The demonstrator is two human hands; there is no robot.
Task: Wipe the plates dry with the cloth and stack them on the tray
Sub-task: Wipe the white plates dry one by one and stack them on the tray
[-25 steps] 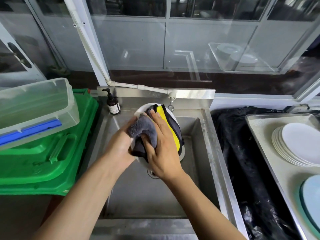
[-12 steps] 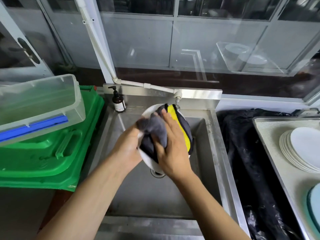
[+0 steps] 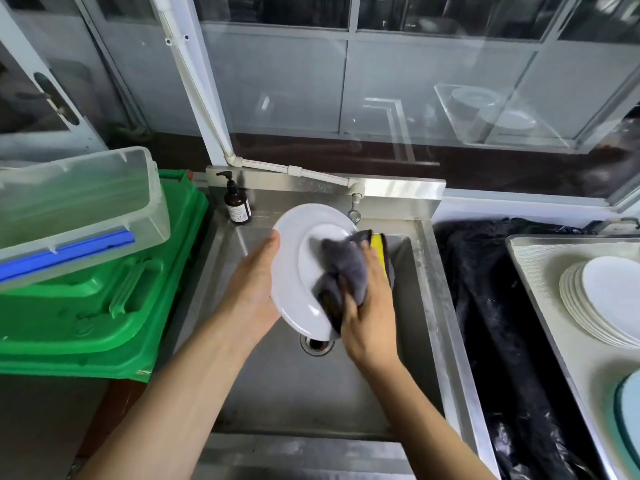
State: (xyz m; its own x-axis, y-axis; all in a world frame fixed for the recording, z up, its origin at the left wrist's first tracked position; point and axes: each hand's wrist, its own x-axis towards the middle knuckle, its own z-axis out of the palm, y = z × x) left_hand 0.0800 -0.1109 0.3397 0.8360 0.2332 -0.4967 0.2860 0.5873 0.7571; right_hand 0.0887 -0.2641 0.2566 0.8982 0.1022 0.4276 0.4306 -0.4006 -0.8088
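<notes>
Your left hand [image 3: 254, 285] grips the white plate [image 3: 298, 271] by its left rim, tilted, while your right hand [image 3: 369, 317] clutches the cloth [image 3: 343, 268] against its face.

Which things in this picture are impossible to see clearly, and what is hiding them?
All from the head view:
- Back of the plate: faces away from the camera.
- Plate's right edge: covered by the cloth and right hand.
- Left hand fingers: behind the plate.
- Bottle label: too small to read.
- Tray and stack: cut off by the right edge.
</notes>
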